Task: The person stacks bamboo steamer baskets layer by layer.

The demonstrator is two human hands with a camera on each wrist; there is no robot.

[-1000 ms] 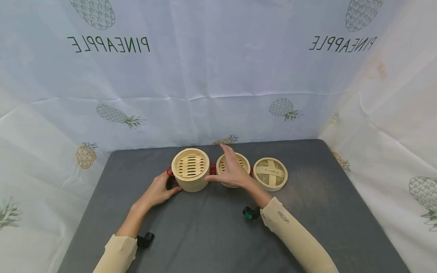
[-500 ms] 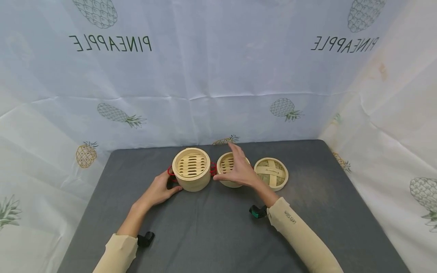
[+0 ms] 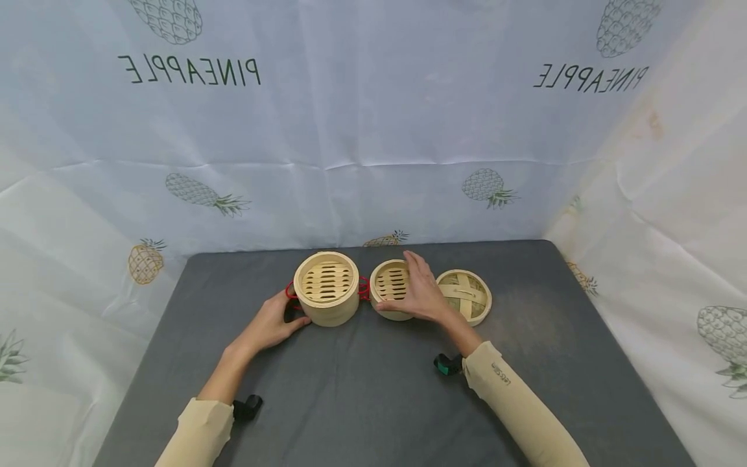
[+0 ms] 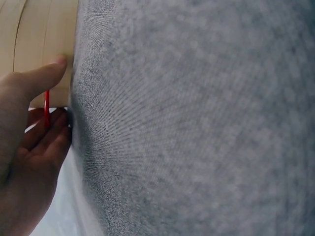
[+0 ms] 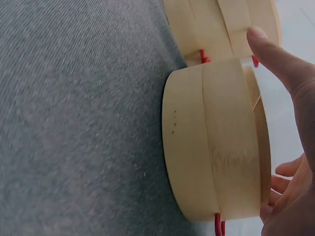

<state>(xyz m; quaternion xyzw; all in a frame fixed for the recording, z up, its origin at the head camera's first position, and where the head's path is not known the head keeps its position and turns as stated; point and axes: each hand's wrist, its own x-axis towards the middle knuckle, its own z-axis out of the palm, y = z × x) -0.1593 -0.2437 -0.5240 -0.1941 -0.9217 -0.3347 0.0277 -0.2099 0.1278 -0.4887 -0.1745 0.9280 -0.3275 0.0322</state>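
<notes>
A taller round bamboo steamer with a slatted top and red handles stands left of centre in the head view. My left hand holds its left side, the thumb lying on the wall and the other fingers beside the red handle. To its right is a lower bamboo steamer, its slatted inside partly covered by my right hand. That hand reaches over the lower steamer with thumb and fingers spread apart; in the right wrist view its fingertips are right at the rim.
A woven bamboo lid lies at the right of the row, partly behind the right hand. Grey cloth covers the table. A pineapple-print curtain rises close behind the steamers. Each wrist carries a black strap piece.
My right hand has moved rightward, away from the taller steamer's wall to over the lower steamer. The left hand and the steamers stay where they were.
</notes>
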